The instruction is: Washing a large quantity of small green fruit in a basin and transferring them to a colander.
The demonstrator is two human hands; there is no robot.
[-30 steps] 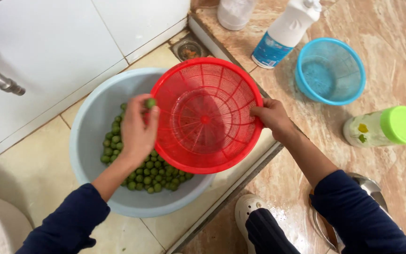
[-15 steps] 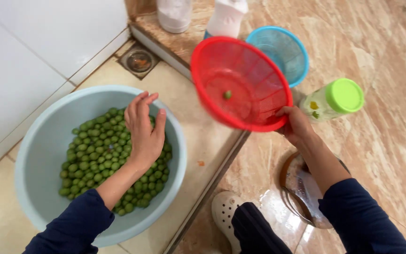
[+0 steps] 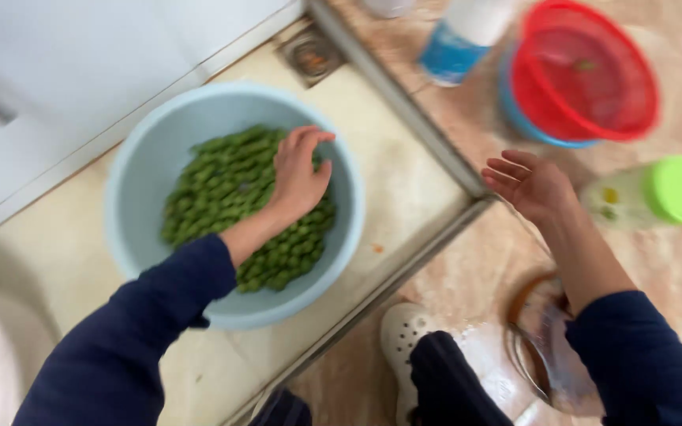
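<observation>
Left grip [image 3: 297, 175] flat and open on green fruit [image 3: 234, 197] in pale blue basin [image 3: 132, 177]; right grip [image 3: 532, 185] open, empty, just below red strainer [image 3: 586, 75]. Risk: loose fruit rolling onto floor.

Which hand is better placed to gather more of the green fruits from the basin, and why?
Left. The left hand already rests on the green fruits inside the pale blue basin. The right hand hovers open and empty over the floor, nearer the red strainer.
</observation>
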